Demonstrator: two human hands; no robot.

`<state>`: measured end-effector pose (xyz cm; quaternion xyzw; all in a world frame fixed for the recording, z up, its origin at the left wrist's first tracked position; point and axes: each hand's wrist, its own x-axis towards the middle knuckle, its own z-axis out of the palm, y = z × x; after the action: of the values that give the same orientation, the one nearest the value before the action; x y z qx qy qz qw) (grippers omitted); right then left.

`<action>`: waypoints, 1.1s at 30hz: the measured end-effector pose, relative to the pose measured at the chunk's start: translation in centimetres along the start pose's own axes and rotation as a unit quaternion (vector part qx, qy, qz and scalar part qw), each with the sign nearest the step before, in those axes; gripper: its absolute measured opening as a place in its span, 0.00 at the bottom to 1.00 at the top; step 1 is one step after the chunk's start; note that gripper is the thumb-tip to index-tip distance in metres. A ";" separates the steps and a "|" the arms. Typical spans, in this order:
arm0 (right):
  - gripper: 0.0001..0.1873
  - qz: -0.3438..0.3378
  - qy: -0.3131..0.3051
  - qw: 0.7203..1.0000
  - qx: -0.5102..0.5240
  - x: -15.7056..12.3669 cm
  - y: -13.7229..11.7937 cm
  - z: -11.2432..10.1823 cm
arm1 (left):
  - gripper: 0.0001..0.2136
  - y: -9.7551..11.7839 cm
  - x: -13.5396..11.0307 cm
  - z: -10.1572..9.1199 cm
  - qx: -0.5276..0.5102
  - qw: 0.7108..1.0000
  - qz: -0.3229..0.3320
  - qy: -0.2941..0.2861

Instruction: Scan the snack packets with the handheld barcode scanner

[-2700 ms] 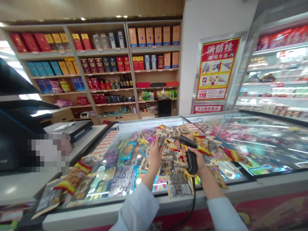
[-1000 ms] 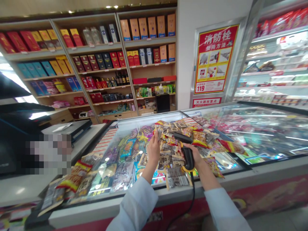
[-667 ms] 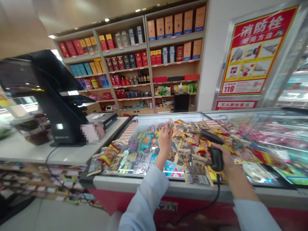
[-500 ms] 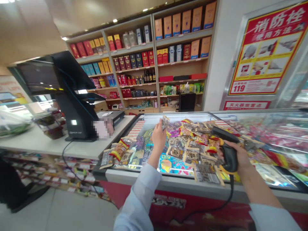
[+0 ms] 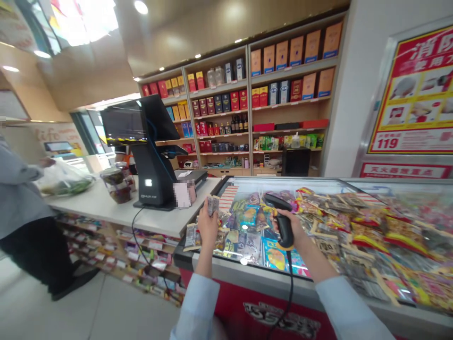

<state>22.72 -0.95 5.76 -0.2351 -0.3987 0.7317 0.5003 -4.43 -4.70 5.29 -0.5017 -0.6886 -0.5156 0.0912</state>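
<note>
My left hand (image 5: 208, 224) is closed on a small snack packet (image 5: 213, 205), held up above the left end of the glass-topped freezer (image 5: 221, 264). My right hand (image 5: 295, 230) grips a black and yellow barcode scanner (image 5: 284, 226) over the middle of the glass, its head tilted up to the left. A cord (image 5: 290, 283) hangs from the scanner's handle down the freezer front. Many snack packets (image 5: 368, 233) lie in a loose pile on the glass, right of my right hand. A few more packets (image 5: 193, 237) lie beside and below my left hand.
Left of the freezer is a white counter (image 5: 166, 222) with a black checkout terminal (image 5: 155, 160), stacked plastic tubs (image 5: 118, 184) and a bag of greens (image 5: 67, 179). A person (image 5: 21, 189) stands at the far left. Shelves of boxes (image 5: 290, 89) line the back wall.
My left hand has come lower and nearer the left packets, still holding a packet. The scanner in my right hand has moved left, away from the pile. The view has shifted, bringing the person's body into sight.
</note>
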 end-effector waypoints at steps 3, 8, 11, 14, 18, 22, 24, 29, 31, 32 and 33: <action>0.09 0.015 -0.010 1.000 0.000 2.4 2.4 1.9 | 0.26 -3.4 1.0 -0.9 -0.006 0.999 -0.040 0.033; 0.10 0.018 -0.006 1.000 0.007 5.6 6.0 3.7 | 0.26 -7.7 2.7 -0.6 0.016 0.999 -0.029 0.032; 0.10 0.032 -0.014 0.999 0.023 7.2 8.2 4.3 | 0.20 -9.2 3.2 0.5 0.070 0.996 0.018 -0.053; 0.11 0.057 -0.022 0.997 0.042 8.3 10.1 4.6 | 0.17 -9.6 3.0 1.6 0.133 0.987 0.039 -0.081; 0.13 0.097 -0.025 0.994 0.036 8.8 11.5 4.3 | 0.17 -9.5 2.2 2.4 0.163 0.982 0.057 -0.072; 0.13 0.106 -0.013 0.992 0.060 9.1 11.9 3.9 | 0.17 -9.6 2.0 2.5 0.180 0.978 0.071 -0.084; 0.12 0.105 -0.004 0.991 0.088 9.4 12.0 3.7 | 0.17 -9.7 2.3 2.5 0.184 0.976 0.074 -0.086; 0.12 0.094 -0.001 0.988 0.122 9.5 11.8 3.5 | 0.18 -10.0 2.7 2.7 0.177 0.976 0.088 -0.090; 0.13 0.095 0.000 0.987 0.126 9.3 11.6 3.6 | 0.18 -10.3 2.7 2.7 0.169 0.978 0.092 -0.087; 0.13 0.098 0.003 0.987 0.129 9.1 11.5 3.7 | 0.19 -10.4 2.7 2.8 0.164 0.979 0.091 -0.081; 0.13 0.102 0.008 0.986 0.131 9.0 11.4 3.8 | 0.19 -10.5 2.7 2.8 0.159 0.981 0.089 -0.074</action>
<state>10.20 3.95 -0.87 -0.2125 -0.2694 0.8228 0.4530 -12.92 -0.43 -0.76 -0.5770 -0.7191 -0.3510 0.1637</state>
